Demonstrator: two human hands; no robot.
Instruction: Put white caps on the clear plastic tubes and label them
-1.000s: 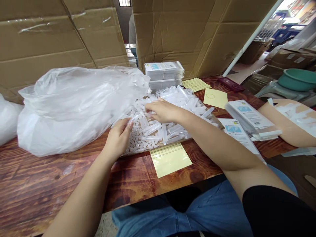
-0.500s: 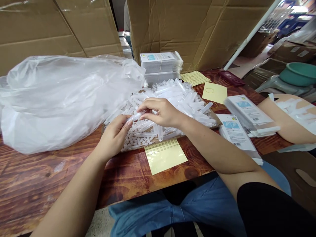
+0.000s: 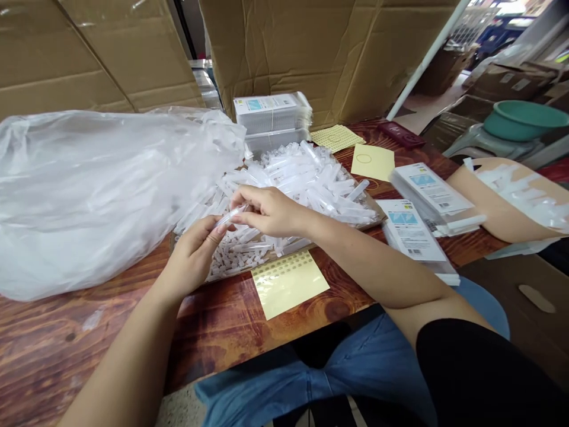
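Observation:
Both my hands meet at one small clear plastic tube [image 3: 230, 217] above the heaped tray. My left hand [image 3: 195, 246] pinches its lower end between thumb and fingers. At the upper end, the thumb and fingertips of my right hand [image 3: 262, 209] close on the same tube. Beneath them a shallow cardboard tray [image 3: 249, 268] holds a pile of translucent plastic tubes [image 3: 306, 175] and, at its near left, many tiny white pieces [image 3: 233, 259]. A yellow sticker sheet [image 3: 291, 290] with rows of small dots lies in front of the tray.
A big translucent plastic bag [image 3: 102, 196] fills the left. Banded packs [image 3: 271, 115] stand behind the tray. Yellow sheets [image 3: 373, 161], a dark red device [image 3: 401, 134] and labelled packs [image 3: 413, 234] lie right, beside a cardboard container [image 3: 493, 201] of white pieces. Cardboard [image 3: 302, 53] walls the back.
The camera view has shifted, so the table's things sit slightly further left. Both hands still hold the tube, and its angle and my right fingers' grip differ slightly.

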